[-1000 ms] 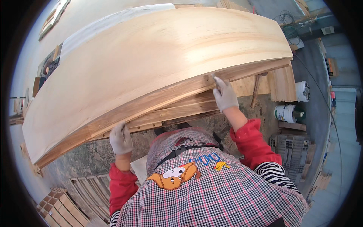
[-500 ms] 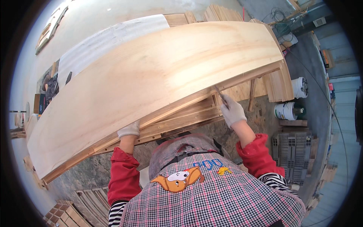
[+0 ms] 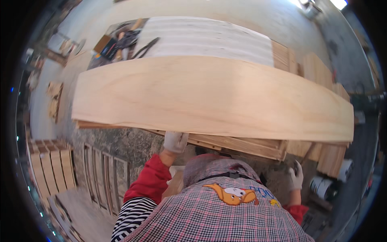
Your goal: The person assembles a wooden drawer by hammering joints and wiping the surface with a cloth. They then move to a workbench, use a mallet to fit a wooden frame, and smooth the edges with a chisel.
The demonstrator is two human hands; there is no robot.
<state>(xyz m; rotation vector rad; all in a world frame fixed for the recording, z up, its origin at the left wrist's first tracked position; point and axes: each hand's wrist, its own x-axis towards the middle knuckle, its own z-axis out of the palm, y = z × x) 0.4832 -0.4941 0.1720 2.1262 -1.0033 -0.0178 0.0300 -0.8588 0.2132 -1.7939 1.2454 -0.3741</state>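
Observation:
A long, pale plywood panel lies across in front of me, with wood strips along its underside. My left hand, in a white glove, grips the panel's near edge left of its middle; the fingers disappear beneath it. Lower right, my gloved right hand is closed around a thin, dark tool whose exact kind I cannot make out. This hand is apart from the panel. Under the panel, a wooden frame shows partly along the near side.
Behind the panel lies a white sheet, with dark pliers-like tool handles at its left. Stacked boards stand back right. A white bucket is beside my right hand. Slatted wood and a box stack sit at left.
My right hand has drawn away from the panel's edge, toward the lower right, with the thin tool. My left hand stays at the near edge. The whole view has turned left.

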